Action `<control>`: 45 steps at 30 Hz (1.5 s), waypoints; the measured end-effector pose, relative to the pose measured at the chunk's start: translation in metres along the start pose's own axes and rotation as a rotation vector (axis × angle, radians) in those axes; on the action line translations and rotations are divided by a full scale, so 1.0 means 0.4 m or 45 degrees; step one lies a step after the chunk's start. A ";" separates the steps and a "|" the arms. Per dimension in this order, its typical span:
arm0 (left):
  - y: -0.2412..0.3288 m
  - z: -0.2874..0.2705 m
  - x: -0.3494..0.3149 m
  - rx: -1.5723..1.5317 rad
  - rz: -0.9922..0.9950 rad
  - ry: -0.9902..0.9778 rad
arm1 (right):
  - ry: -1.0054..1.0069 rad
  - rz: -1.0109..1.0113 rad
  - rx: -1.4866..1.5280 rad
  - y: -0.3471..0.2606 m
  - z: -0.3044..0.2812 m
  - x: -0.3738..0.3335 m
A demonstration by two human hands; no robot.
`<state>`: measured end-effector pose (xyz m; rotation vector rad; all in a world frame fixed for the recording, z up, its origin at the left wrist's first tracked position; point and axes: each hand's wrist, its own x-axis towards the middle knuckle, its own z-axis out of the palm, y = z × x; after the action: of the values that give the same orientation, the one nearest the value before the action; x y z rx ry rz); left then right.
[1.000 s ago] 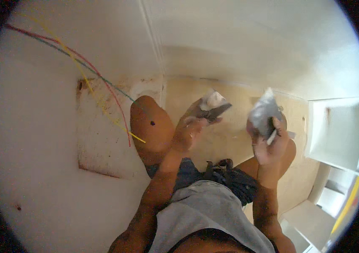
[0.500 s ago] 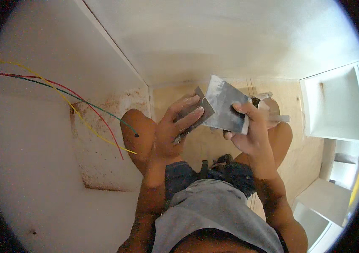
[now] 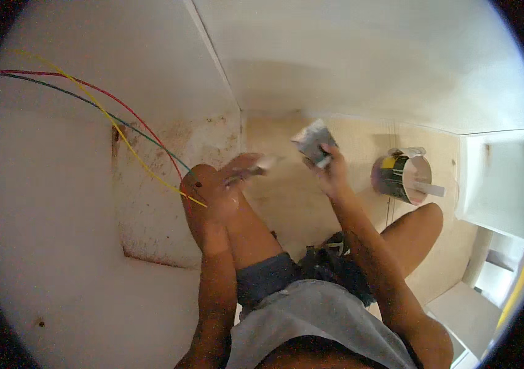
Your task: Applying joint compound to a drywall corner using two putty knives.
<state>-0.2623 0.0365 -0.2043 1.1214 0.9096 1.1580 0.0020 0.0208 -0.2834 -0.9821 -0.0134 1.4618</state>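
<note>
My left hand (image 3: 224, 200), smeared by motion, is above my left knee. It is closed around a thin, flat putty scraper (image 3: 246, 176) seen nearly edge-on, with a whitish blur at its far end. Farther out and to the right, my right hand (image 3: 334, 177) grips a wider grey metal putty scraper (image 3: 313, 142), its surface streaked with white paste. The two scrapers are apart. A bucket (image 3: 391, 176) with a dark and yellow label stands on the floor right of my right hand, holding pinkish paste and a pale stick (image 3: 429, 188).
Red, green and yellow wires (image 3: 128, 136) hang from the left near my left knee. A stained, rough wall patch (image 3: 157, 197) lies behind them. White walls meet in a corner ahead. White open shelving (image 3: 500, 184) stands on the right, above a plywood-coloured floor (image 3: 274, 132).
My hands have moved apart; the scrapers, close together before, are separated. The left hand moved left toward my knee, the right forward and left. My right leg shifted, uncovering the bucket.
</note>
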 end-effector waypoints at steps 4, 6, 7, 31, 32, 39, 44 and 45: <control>0.034 0.095 0.035 -0.147 -0.009 -0.446 | 0.026 -0.050 0.094 0.215 -0.107 0.299; -0.014 0.177 0.059 -0.290 0.107 -0.622 | -0.035 -0.277 0.152 0.215 -0.224 0.469; -0.028 0.113 0.034 -0.181 0.144 -0.560 | -0.064 -0.149 0.220 0.367 -0.102 0.441; -0.111 0.208 -0.024 -0.976 -0.449 -0.318 | 0.253 -1.667 -1.286 0.325 0.070 0.564; -0.198 0.093 -0.033 -1.006 -0.415 -0.113 | 0.168 -0.926 -0.732 0.411 0.183 0.487; -0.050 0.015 0.072 -1.261 -0.109 0.097 | -0.254 -0.150 0.030 0.102 0.413 0.240; -0.053 -0.086 0.085 -1.317 0.101 0.183 | -0.196 -0.447 -0.353 0.040 0.598 0.105; -0.053 -0.095 0.084 -1.314 0.107 0.173 | -0.154 -0.077 0.246 0.005 0.646 0.067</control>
<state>-0.2876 0.0761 -0.2331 0.2357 0.2514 1.5111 -0.1390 0.1819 -0.1364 -0.7301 0.0101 1.4360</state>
